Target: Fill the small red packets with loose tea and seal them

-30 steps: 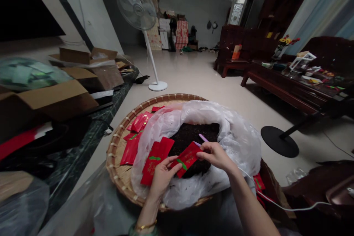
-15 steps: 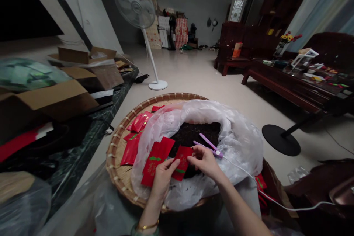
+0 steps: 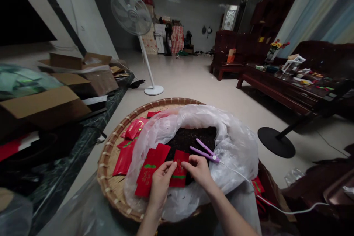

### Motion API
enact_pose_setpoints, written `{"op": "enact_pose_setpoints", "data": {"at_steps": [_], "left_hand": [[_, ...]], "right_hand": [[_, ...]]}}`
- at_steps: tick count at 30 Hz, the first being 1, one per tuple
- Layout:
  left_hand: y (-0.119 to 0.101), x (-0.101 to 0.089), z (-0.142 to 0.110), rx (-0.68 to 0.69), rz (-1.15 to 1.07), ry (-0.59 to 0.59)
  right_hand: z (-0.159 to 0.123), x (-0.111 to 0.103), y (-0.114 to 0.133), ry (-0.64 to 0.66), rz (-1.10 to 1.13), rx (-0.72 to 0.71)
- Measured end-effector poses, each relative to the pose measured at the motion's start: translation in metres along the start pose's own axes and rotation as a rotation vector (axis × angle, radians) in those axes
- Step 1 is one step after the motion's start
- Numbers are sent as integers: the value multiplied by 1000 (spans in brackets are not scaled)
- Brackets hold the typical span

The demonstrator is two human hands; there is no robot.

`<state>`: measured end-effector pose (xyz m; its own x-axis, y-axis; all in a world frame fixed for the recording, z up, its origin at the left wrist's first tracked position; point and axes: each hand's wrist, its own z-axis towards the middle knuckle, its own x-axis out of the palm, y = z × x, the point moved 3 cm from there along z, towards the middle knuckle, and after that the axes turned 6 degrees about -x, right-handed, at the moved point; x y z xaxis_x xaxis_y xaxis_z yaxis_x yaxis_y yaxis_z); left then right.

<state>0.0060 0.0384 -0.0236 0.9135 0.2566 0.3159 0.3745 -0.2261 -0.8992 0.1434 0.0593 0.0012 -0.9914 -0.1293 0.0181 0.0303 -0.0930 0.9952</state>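
Note:
A small red packet (image 3: pixel 179 177) with gold print and a green strip is held over the bag. My left hand (image 3: pixel 162 180) pinches its left edge between thumb and finger. At its upper right, my right hand (image 3: pixel 199 169) has finger and thumb closed on the edge. Larger red packets (image 3: pixel 151 171) lie on the plastic, left of my left hand. A purple mini hair straightener (image 3: pixel 204 149), jaws apart, rests by the dark crumbly stuff (image 3: pixel 190 136) in the white plastic bag (image 3: pixel 235 147). More red packets (image 3: pixel 124 158) lie on the round bamboo tray (image 3: pixel 103 169).
The straightener's white cord (image 3: pixel 273 206) runs off to the right. Opened cardboard boxes (image 3: pixel 49 97) stand at the left. A white standing fan (image 3: pixel 149 62) is ahead, a black round stand base (image 3: pixel 276 142) to the right, and a dark wooden table (image 3: pixel 273 88) beyond it.
The view has shifted slightly, so the tray sits lower and further left. The small packet is turned more upright, both hands still pinching it.

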Motion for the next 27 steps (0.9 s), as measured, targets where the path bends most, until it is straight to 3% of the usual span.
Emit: {"op": "enact_pose_setpoints", "data": {"at_steps": [4,12,24,27], "left_hand": [[5,0,1,-74,16,85],[4,1,-2,-107,-44,124],[5,-5,1,-27,-71,-20],[7,-4,1,-49,38,54]], "right_hand": [[1,0,-6,6,-11,57],[9,1,-5,11,-23,-59],[10,9,-2,-87,-133,-73],[12,11,-6,-113,-113,-15]]}}
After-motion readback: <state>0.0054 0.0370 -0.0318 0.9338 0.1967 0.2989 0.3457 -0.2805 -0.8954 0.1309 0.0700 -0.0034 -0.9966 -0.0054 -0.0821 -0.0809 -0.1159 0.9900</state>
